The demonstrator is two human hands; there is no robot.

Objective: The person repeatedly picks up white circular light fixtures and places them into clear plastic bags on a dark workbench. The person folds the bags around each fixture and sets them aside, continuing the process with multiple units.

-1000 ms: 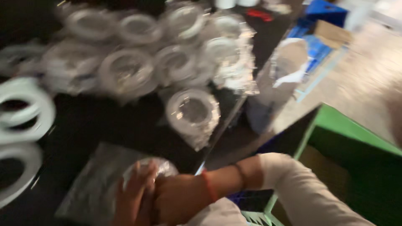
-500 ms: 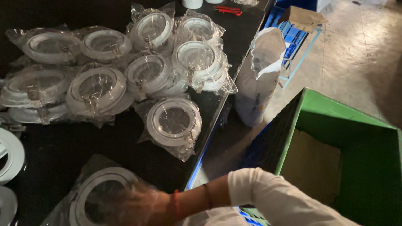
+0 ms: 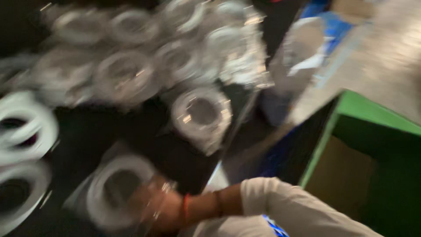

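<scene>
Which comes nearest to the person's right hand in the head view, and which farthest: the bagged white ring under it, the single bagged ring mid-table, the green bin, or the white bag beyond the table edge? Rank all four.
From the right hand:
1. Bagged white ring, touching it, lower left.
2. Single bagged ring, mid-table, above the hand.
3. Green bin, far right.
4. White bag, top right.

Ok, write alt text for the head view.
Blurred view down onto a dark table: the right hand rests on a white ring in a clear bag at the near edge. More bagged rings crowd the far side, bare white rings lie at left, and a green bin stands at right.
</scene>
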